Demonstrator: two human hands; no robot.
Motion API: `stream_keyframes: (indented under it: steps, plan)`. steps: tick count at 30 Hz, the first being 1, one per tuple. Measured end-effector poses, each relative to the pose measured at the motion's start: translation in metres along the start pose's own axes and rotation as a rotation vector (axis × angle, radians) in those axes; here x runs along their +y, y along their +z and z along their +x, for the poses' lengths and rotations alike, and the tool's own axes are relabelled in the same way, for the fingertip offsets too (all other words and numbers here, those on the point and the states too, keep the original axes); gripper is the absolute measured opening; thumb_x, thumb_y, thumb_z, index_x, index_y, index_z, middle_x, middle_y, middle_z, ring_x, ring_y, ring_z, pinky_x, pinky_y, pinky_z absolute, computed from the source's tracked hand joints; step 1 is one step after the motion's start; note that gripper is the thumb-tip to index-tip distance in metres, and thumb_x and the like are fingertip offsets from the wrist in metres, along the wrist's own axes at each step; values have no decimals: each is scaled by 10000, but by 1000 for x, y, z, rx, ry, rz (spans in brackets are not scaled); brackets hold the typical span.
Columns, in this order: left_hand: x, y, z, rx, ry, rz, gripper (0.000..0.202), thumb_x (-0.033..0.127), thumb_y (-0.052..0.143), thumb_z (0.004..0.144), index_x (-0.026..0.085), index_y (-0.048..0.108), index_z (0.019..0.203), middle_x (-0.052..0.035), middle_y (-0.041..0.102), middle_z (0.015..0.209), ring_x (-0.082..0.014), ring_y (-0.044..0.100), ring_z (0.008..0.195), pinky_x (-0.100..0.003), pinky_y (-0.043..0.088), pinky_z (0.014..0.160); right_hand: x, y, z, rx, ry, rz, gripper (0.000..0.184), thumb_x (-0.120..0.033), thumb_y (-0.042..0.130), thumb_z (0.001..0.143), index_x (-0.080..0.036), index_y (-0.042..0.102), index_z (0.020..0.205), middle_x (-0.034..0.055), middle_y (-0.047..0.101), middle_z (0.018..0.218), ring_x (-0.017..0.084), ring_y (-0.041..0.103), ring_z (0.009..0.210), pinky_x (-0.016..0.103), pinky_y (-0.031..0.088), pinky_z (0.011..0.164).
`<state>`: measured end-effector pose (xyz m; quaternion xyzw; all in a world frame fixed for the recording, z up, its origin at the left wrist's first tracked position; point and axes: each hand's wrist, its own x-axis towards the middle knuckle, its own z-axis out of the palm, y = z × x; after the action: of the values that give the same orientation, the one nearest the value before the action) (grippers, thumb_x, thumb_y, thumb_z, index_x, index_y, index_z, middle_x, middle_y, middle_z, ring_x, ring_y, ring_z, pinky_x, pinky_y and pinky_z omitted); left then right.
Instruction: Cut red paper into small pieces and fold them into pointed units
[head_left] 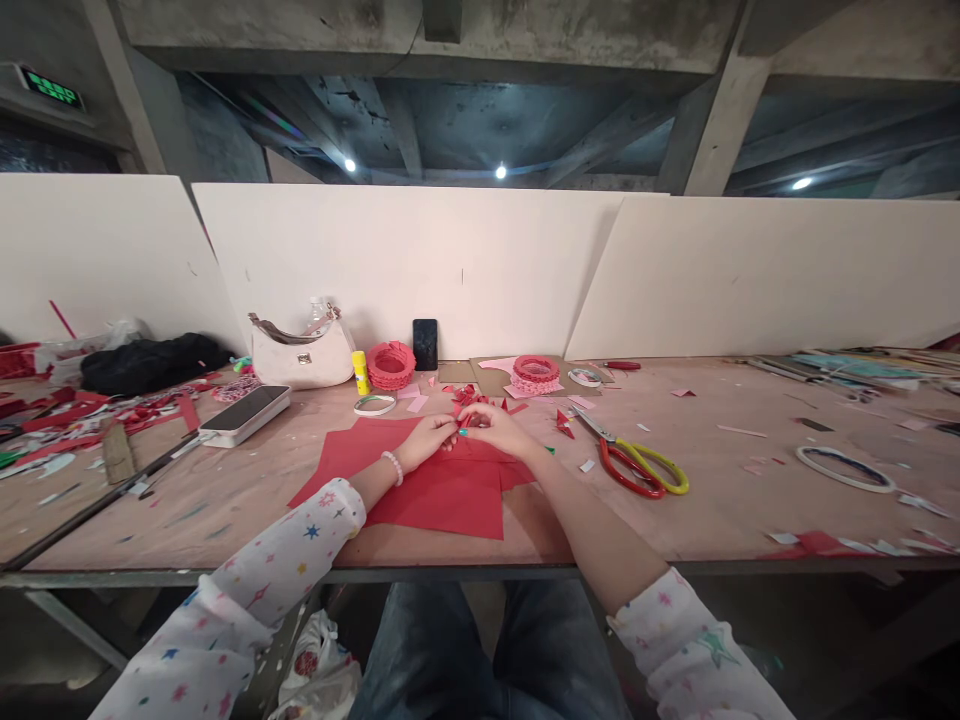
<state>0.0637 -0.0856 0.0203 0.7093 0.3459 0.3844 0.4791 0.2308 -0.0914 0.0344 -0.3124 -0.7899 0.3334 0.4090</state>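
My left hand [424, 442] and my right hand [495, 430] meet over the middle of the table, their fingertips close together. A small teal speck shows at the fingertips, and anything held there is too small to tell. Both hands hover over overlapping red paper sheets [442, 503]. A pink beaded bracelet [391, 467] circles my left wrist. Small red paper pieces [469, 395] lie just beyond my fingers. To the right of my right hand rest scissors with red and yellow handles [637, 466].
Along the back stand a red woven paper ring [390, 366], a pink paper ring [536, 372], a yellow glue stick [361, 372], an upright phone [424, 344] and a white handbag [300, 355]. Paper scraps litter the plywood table [712, 500]. White boards [405, 260] wall its far side.
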Motion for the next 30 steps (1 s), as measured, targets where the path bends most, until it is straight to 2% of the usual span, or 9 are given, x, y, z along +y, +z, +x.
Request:
stream_keyframes:
  steps: [6, 15, 22, 30]
  plan:
    - [3, 1, -1, 6, -14, -28, 191, 274, 443, 700, 121, 533, 631, 22, 485, 549, -66, 449, 494, -175, 366, 495, -5, 0, -2, 28, 6, -61, 76, -175, 487, 674, -164, 517, 743, 5, 525, 773, 127, 480, 725, 272, 371, 700]
    - [5, 2, -3, -22, -61, -43, 197, 224, 427, 696, 114, 591, 698, 4, 510, 576, -67, 465, 513, -165, 382, 493, -7, 0, -2, 35, 33, -65, 67, -157, 454, 662, -162, 503, 708, -2, 509, 741, 132, 470, 726, 270, 353, 700]
    - [3, 2, -2, -39, -4, 57, 192, 221, 427, 698, 112, 582, 668, 14, 507, 546, -65, 451, 492, -173, 375, 502, -4, 2, -2, 43, 27, -38, 72, -164, 448, 672, -166, 498, 724, -9, 510, 702, 129, 478, 682, 264, 364, 660]
    - [0, 2, -3, -55, -46, -48, 202, 191, 425, 688, 109, 608, 712, -6, 540, 586, -69, 470, 507, -176, 385, 505, 1, 3, 1, 37, 20, 48, 64, -147, 460, 654, -164, 482, 711, -14, 494, 675, 114, 471, 634, 250, 365, 611]
